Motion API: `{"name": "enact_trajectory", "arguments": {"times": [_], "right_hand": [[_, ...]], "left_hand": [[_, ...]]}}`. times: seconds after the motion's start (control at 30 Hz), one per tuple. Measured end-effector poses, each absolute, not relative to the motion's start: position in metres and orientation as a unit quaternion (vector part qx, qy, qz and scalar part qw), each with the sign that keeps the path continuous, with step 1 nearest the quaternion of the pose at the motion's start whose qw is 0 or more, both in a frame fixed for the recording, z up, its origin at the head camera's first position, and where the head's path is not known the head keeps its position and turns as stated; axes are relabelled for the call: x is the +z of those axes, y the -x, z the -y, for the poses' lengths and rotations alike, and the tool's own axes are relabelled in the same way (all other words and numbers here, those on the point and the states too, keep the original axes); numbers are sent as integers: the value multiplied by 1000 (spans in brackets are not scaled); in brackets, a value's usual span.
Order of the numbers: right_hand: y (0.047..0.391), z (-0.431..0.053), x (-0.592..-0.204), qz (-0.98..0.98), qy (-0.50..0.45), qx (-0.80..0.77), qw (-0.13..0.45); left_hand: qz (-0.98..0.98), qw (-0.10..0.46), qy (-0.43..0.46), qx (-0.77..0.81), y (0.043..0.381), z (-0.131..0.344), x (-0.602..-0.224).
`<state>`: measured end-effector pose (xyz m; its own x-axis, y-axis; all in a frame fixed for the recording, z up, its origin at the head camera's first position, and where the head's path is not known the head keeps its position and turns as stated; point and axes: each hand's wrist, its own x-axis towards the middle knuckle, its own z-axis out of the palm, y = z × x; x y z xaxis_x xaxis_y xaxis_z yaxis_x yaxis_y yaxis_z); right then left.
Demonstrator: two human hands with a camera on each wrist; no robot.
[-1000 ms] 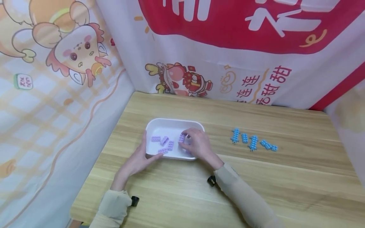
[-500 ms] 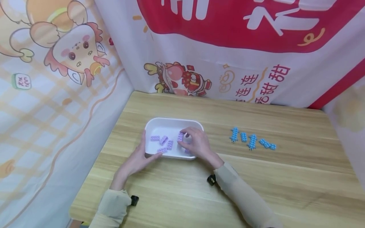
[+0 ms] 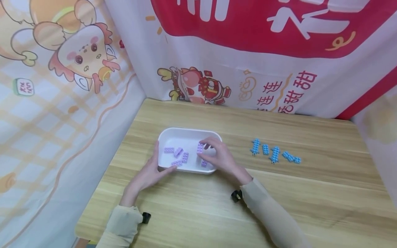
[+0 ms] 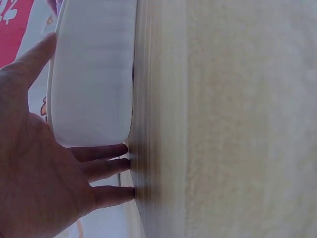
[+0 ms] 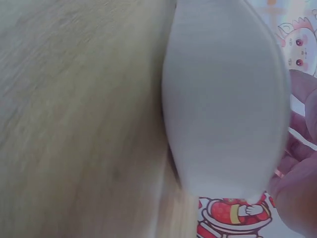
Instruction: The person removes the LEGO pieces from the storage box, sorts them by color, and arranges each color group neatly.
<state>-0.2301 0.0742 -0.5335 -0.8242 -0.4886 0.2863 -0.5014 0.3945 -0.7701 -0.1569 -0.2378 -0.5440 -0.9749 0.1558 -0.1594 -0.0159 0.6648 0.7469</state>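
In the head view, a white plastic tray (image 3: 186,129) holds several purple toy building blocks (image 3: 169,150). My right hand (image 3: 221,155) pinches one studded purple block (image 3: 200,148) between thumb and fingers, over the tray's right part. Just below it lies another purple block (image 3: 204,163). At the tray's left end, my left hand (image 3: 152,174) rests with its thumb on the near rim. The left wrist view shows its straight fingers (image 4: 106,168) against the end wall. In the right wrist view the tray wall (image 5: 225,99) hides the block, beside part of my right hand (image 5: 297,188).
Several blue blocks (image 3: 274,155), some with side prongs, lie in a loose row on the wooden table (image 3: 279,199) right of the tray. A printed cloth (image 3: 242,62) hangs along the table's back edge, and another (image 3: 102,131) along the left side.
My right hand has shifted slightly right with the purple block, showing more of the block below it. My left hand stays at the tray's end.
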Motion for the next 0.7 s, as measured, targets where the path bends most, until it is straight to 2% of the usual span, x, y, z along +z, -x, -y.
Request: {"name": "enact_trajectory", "arguments": {"times": [0.43, 0.7], "right_hand": [[215, -106, -521, 843, -253, 475, 1], [208, -132, -524, 852, -235, 467, 19]], "left_hand": [[-910, 106, -38, 398, 156, 239, -544], [-913, 109, -35, 393, 156, 239, -544]]}}
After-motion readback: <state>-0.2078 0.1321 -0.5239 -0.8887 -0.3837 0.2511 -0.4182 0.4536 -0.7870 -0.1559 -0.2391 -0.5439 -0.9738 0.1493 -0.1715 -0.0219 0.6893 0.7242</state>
